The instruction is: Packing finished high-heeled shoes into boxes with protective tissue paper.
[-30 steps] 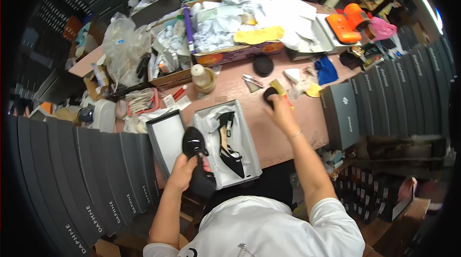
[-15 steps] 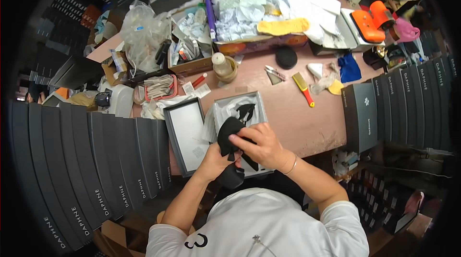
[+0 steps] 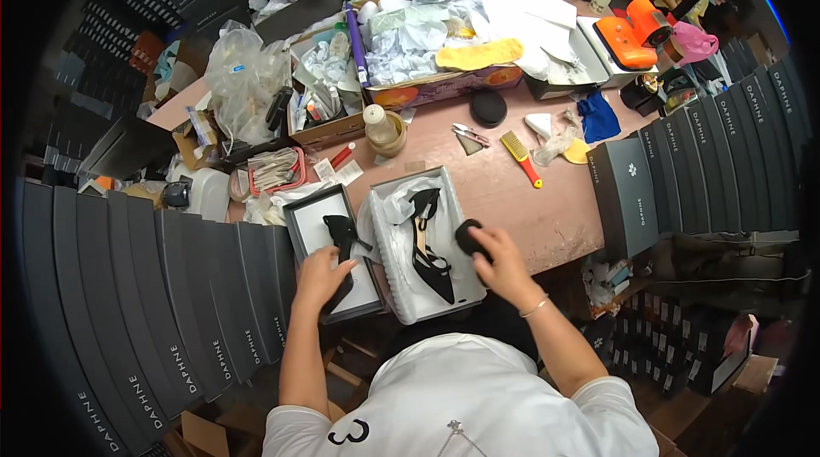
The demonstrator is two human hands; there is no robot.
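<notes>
My left hand (image 3: pixel 321 276) is closed on a black high-heeled shoe (image 3: pixel 341 229) over the white inside of a dark grey box lid (image 3: pixel 305 211); fingers cover its middle. A second black heeled shoe (image 3: pixel 422 245), with straps and a pointed toe, lies on white tissue in the open shoebox (image 3: pixel 373 201) beside the lid. To the right of that box, my right hand (image 3: pixel 506 269) grips a small round black pad (image 3: pixel 468 237) with thumb and fingers, close to the box's right edge. What the pad is made of cannot be told.
Stacked grey shoeboxes flank me left (image 3: pixel 184 286) and right (image 3: pixel 623 201). Farther back on the table lie a yellow-and-red brush (image 3: pixel 520 158), thread snips (image 3: pixel 471 134), a round black object (image 3: pixel 488 107), a bottle (image 3: pixel 381 125) and a carton of crumpled paper (image 3: pixel 410 85).
My hands, together on a black shoe over the box, have parted. The left has brought the shoe to the lid; the right has moved right with the pad, uncovering the other shoe.
</notes>
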